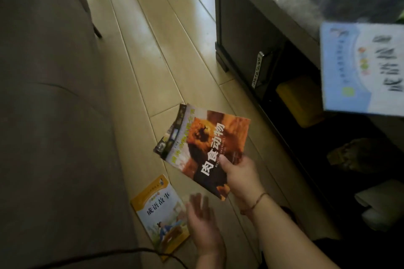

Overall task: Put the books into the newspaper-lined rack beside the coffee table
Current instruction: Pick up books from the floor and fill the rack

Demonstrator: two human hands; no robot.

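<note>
Right hand (pixel 239 173) pinches the orange animal book (pixel 205 148) at its near edge. Left hand (pixel 202 221), fingers spread, hovers just right of the yellow book (pixel 158 212) on the floor (pixel 153 61); long axis runs away-left. Left hand nearer.

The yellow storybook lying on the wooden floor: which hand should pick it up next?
Probably the left hand. It hovers open right beside the yellow storybook, with nothing in its fingers. The right hand is busy gripping the orange animal book by its lower edge.
</note>
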